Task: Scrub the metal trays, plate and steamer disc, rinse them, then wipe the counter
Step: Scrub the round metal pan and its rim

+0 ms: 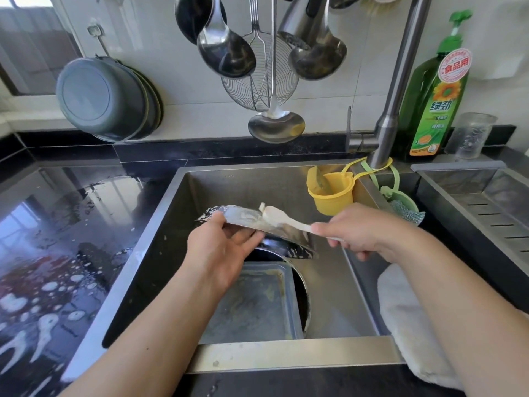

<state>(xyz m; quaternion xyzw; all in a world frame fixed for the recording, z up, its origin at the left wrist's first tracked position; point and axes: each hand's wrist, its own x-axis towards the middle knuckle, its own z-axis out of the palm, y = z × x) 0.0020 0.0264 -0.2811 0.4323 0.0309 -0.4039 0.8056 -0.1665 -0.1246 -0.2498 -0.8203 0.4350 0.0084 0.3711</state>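
Head view looks down into a steel sink (337,270). Low in the basin lies a rectangular metal tray (257,302) with yellowish smears on its floor, resting partly over a dark round piece whose kind is hard to make out. Above it the left hand (220,253) grips the near edge of a tilted metal plate (257,222), thumb on top and fingers curled beneath. The right hand (360,233) is clenched round the handle of a pale brush (283,217), whose head touches the plate's upper face. A yellow cup-shaped holder (330,193) hangs from the tap (392,110) inside the sink's far right corner; a green one beside it holds a scouring cloth.

To the left, the black counter (57,239) is wet, with white suds and puddles. A white cloth (409,319) drapes over the sink's right rim. On the tiled wall hang ladles, a wire skimmer (257,84) and stacked grey basins (106,98). A green detergent bottle (432,101) and a clear glass stand behind the tap. The plate's underside is mostly hidden.
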